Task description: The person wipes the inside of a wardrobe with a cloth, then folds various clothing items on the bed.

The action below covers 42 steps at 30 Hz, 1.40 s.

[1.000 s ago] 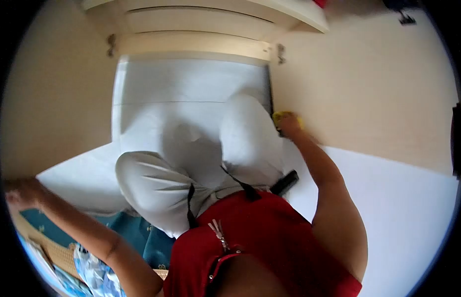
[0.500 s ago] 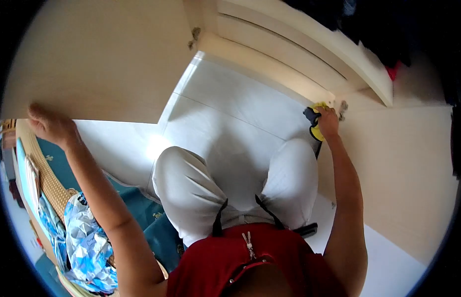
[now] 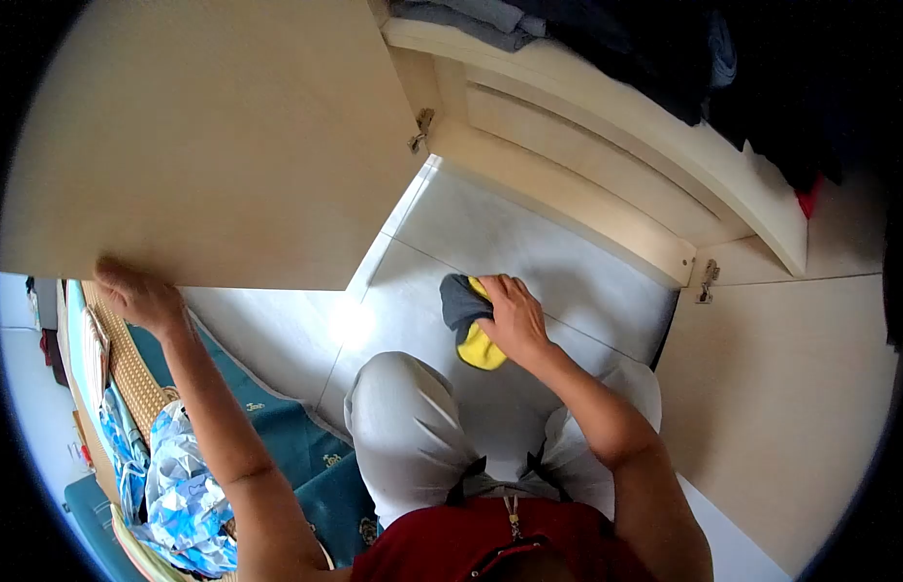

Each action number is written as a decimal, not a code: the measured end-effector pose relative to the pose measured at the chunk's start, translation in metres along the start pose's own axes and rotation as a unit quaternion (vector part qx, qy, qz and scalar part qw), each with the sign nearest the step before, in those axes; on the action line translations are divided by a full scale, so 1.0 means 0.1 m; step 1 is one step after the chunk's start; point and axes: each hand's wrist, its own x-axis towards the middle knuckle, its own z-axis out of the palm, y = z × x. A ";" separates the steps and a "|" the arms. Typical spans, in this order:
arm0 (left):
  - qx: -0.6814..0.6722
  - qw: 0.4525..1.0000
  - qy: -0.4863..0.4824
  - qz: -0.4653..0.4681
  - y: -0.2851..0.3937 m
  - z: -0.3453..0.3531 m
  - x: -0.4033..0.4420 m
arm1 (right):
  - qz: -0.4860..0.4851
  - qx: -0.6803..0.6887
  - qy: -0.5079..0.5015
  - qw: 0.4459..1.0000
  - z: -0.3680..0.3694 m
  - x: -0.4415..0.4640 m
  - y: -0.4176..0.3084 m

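Note:
My right hand (image 3: 515, 318) is closed round a yellow and dark grey cloth (image 3: 463, 308), held in front of my knees above the pale tiled floor (image 3: 403, 262). The cloth's grey part hangs to the left of my fingers, with yellow below. At the left, my left hand (image 3: 141, 296) grips the lower edge of an open wooden cabinet door (image 3: 219, 145); its fingertips are partly behind the edge. A metal hinge (image 3: 421, 130) joins this door to the cabinet.
The cabinet's drawer-like base (image 3: 587, 155) lies ahead, under a shelf (image 3: 607, 82) with dark clothes (image 3: 655, 58). A second open door (image 3: 781, 388) stands at the right. Teal fabric (image 3: 287, 427), a woven mat (image 3: 131, 359) and blue-white patterned cloth (image 3: 185, 495) are at the left.
My right hand has moved left with the cloth, away from the right door's hinge to over the floor. My left hand is still on the left door's edge. The view has turned right.

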 end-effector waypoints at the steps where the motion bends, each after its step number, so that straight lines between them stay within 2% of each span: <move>1: 0.024 0.999 0.021 0.013 -0.05 -0.01 -0.01 | 0.021 0.006 -0.015 1.000 0.01 -0.04 0.04; 3: 0.081 0.995 0.051 0.025 0.04 0.01 -0.03 | 0.059 0.027 0.005 0.998 0.07 -0.10 0.25; 4: 0.104 0.992 0.078 0.002 0.15 0.08 -0.07 | 0.130 0.098 -0.013 0.987 -0.04 -0.08 0.24; 5: 0.094 0.992 0.083 -0.014 0.23 0.12 -0.09 | 0.245 0.182 -0.029 0.952 -0.14 -0.04 0.18; 7: 0.075 0.992 0.096 -0.040 0.32 0.15 -0.09 | 0.289 0.369 0.050 0.882 -0.12 -0.01 0.28; 9: 0.050 0.995 0.072 -0.050 0.21 -0.04 -0.08 | 0.322 0.474 0.112 0.812 -0.23 0.02 0.17; 11: 0.051 0.995 0.073 -0.042 0.34 0.05 -0.11 | 0.377 0.529 0.167 0.742 -0.21 0.03 0.10; 13: 0.061 0.992 0.091 -0.067 0.48 0.14 -0.17 | 0.370 0.622 0.164 0.670 -0.14 -0.01 0.14; 18: 0.071 0.983 0.113 -0.124 0.51 0.02 -0.24 | 0.464 0.729 0.140 0.484 0.22 -0.25 0.26; 19: 0.094 0.982 0.103 -0.127 0.59 0.07 -0.27 | 0.500 0.712 0.145 0.470 0.25 -0.28 0.18; 21: 0.133 0.978 0.084 -0.138 0.62 0.01 -0.29 | 0.510 0.711 0.113 0.471 0.34 -0.41 0.10; 23: 0.165 0.973 0.064 -0.151 0.55 -0.18 -0.30 | 0.506 0.699 0.116 0.491 0.49 -0.54 0.04; 25: 0.121 0.983 0.030 -0.134 0.70 -0.01 -0.29 | 0.519 0.655 0.126 0.535 0.52 -0.71 -0.11; 26: 0.098 0.987 0.010 -0.127 0.78 0.05 -0.29 | 0.524 0.659 0.111 0.528 0.51 -0.81 -0.16; 29: 0.098 0.977 -0.004 -0.188 0.68 -0.19 -0.26 | 0.543 0.659 0.118 0.507 0.69 -1.32 -0.19; 30: 0.096 0.973 0.005 -0.211 0.79 -0.13 -0.26 | 0.545 0.665 0.141 0.491 0.74 -1.51 -0.19; 32: 0.098 0.970 -0.067 -0.213 0.73 -0.27 -0.21 | 0.548 0.674 0.185 0.460 0.70 -1.90 -0.25; 33: 0.083 0.966 -0.080 -0.230 0.68 -0.34 -0.17 | 0.585 0.642 0.226 0.442 0.44 -1.94 -0.43; 35: 0.056 0.957 -0.106 -0.265 0.57 -0.47 -0.11 | 0.561 0.655 0.249 0.440 0.31 -2.30 -0.42; 39: 0.016 0.937 -0.146 -0.318 0.86 -0.32 -0.05 | 0.627 0.589 0.325 0.393 -0.34 -2.86 -0.55; 41: 0.015 0.929 -0.182 -0.320 0.93 -0.34 -0.05 | 0.534 0.629 0.382 0.416 -0.48 -3.31 -0.48; 42: 0.010 0.928 -0.216 -0.302 1.03 -0.34 -0.04 | 0.558 0.612 0.387 0.406 -0.64 -3.50 -0.48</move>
